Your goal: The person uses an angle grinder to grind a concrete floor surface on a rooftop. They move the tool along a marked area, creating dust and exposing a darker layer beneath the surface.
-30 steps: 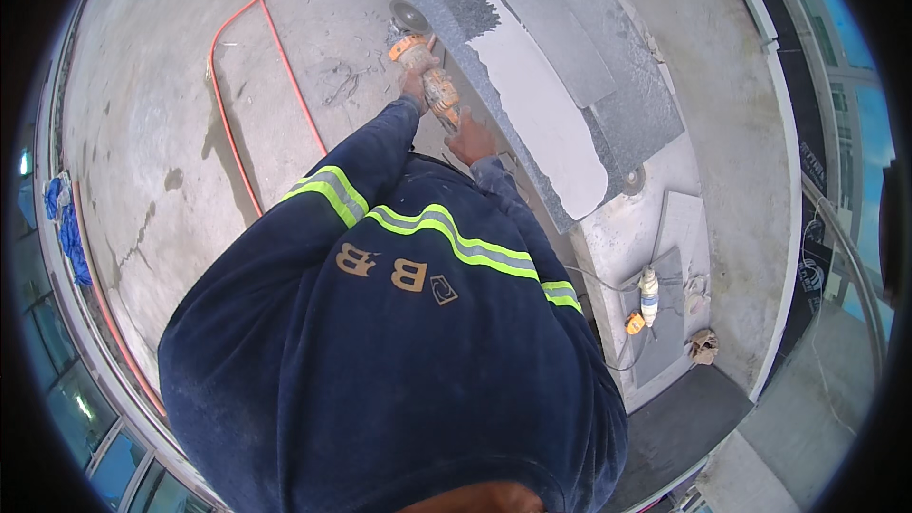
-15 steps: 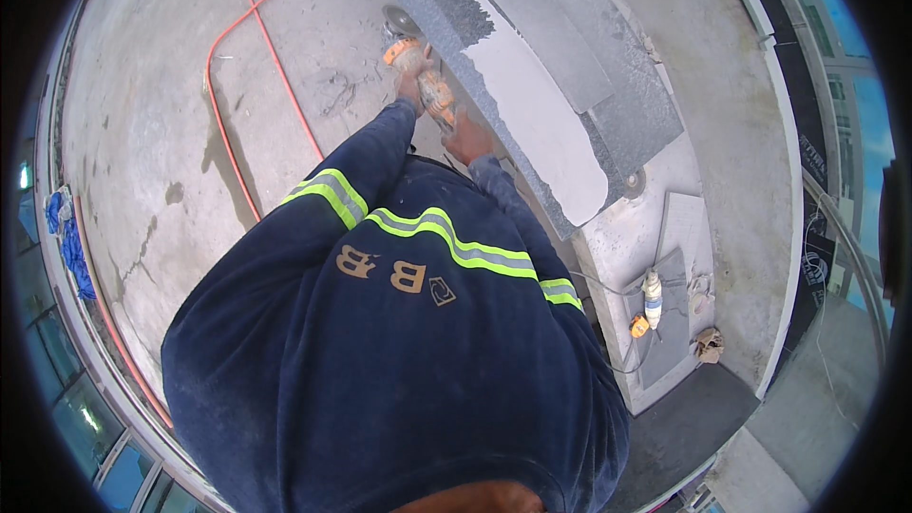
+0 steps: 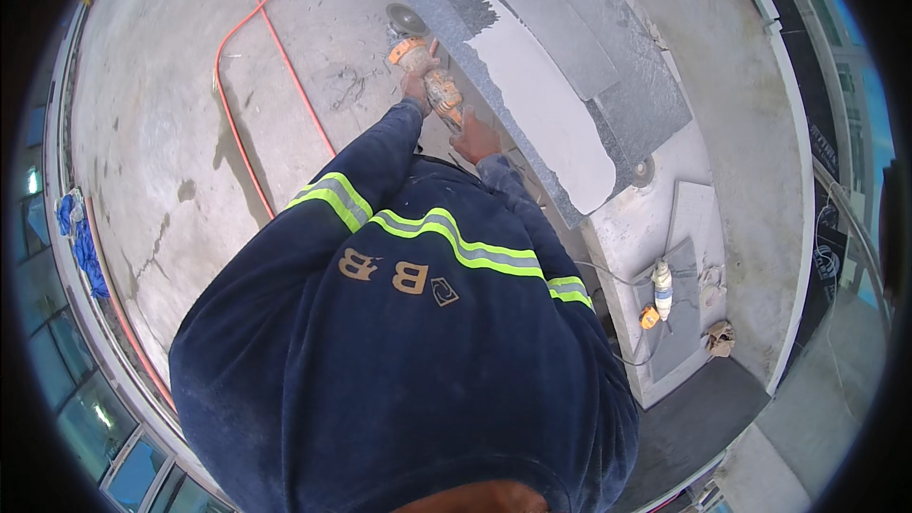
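I stand bent over a long grey stone slab (image 3: 570, 47) whose near part is white with dust. An orange angle grinder (image 3: 432, 76) is held at the slab's left edge, its round disc (image 3: 407, 19) at the far end. My left hand (image 3: 414, 87) grips the grinder's front. Just behind it, my right hand (image 3: 475, 140) is on the rear of the tool, next to the slab edge. My navy jacket with yellow reflective stripes (image 3: 418, 228) fills the lower middle of the view and hides what is beneath me.
An orange cable (image 3: 249, 85) loops over the concrete floor at the left. A blue cloth (image 3: 81, 237) lies by the windows. At the right, a white and orange tool (image 3: 661, 290) rests on a small slab, with a crumpled rag (image 3: 719, 337) beside it.
The grinder and both hands have shifted slightly along the slab's edge. My body has stayed in place.
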The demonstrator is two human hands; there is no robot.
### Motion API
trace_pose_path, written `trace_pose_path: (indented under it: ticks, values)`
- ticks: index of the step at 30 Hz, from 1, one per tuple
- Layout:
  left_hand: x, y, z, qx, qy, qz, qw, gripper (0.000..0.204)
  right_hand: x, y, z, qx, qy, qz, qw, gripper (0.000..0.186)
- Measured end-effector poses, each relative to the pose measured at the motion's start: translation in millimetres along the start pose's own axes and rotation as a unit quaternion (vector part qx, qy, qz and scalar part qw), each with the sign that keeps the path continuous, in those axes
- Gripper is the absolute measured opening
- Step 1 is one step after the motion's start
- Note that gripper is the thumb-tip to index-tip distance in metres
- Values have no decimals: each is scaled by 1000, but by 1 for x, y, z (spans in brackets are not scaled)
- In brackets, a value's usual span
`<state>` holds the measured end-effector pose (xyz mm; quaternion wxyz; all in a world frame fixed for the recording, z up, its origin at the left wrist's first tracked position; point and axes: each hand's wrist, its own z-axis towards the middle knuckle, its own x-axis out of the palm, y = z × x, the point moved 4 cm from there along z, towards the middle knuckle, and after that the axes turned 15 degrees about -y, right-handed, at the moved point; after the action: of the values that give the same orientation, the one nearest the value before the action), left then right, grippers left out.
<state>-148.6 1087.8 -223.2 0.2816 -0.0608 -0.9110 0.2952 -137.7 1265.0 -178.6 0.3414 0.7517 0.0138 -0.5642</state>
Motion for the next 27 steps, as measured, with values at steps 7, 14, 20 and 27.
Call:
trace_pose_path:
  ticks: [7, 14, 20, 27]
  values:
    - [0, -3, 21, 2, 10, 13, 1000, 37, 4, 1, 16, 5, 0, 2, 1000, 67]
    - [3, -5, 33, 25, 15, -2, 1000, 35, 4, 5, 22, 5, -14, 4, 1000, 70]
    - [-7, 2, 16, 10, 14, 19, 1000, 35, -1, 5, 4, 10, -1, 6, 1000, 72]
    - [-3, 3, -7, -2, -30, 0, 1000, 54, -5, 2, -6, -2, 1, 7, 1000, 74]
